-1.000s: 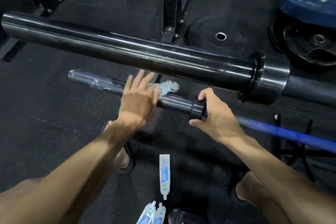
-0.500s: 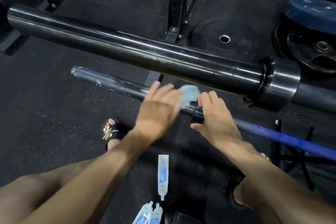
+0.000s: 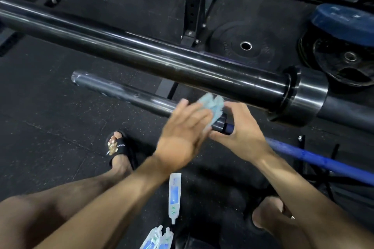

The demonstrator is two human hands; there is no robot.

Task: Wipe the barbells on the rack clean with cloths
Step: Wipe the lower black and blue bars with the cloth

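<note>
Two barbells run across the view. The upper barbell [image 3: 153,60] has a thick black sleeve and a steel collar at the right. The lower barbell [image 3: 121,92] has a thinner dark sleeve and a blue shaft. My left hand [image 3: 182,139] presses a crumpled light-blue cloth [image 3: 212,107] against the lower sleeve near its collar, fingers fairly straight and blurred. My right hand [image 3: 240,129] grips the lower bar at the collar, fingers curled round it.
Black rack uprights [image 3: 194,4] stand behind the bars. A black plate [image 3: 244,45] lies on the rubber floor, and stacked plates [image 3: 342,46] sit at the right. Wipe packets [image 3: 174,196] lie on the floor between my feet.
My left hand has slid the cloth rightward along the lower sleeve until it reaches my right hand at the collar. The right hand has kept its hold.
</note>
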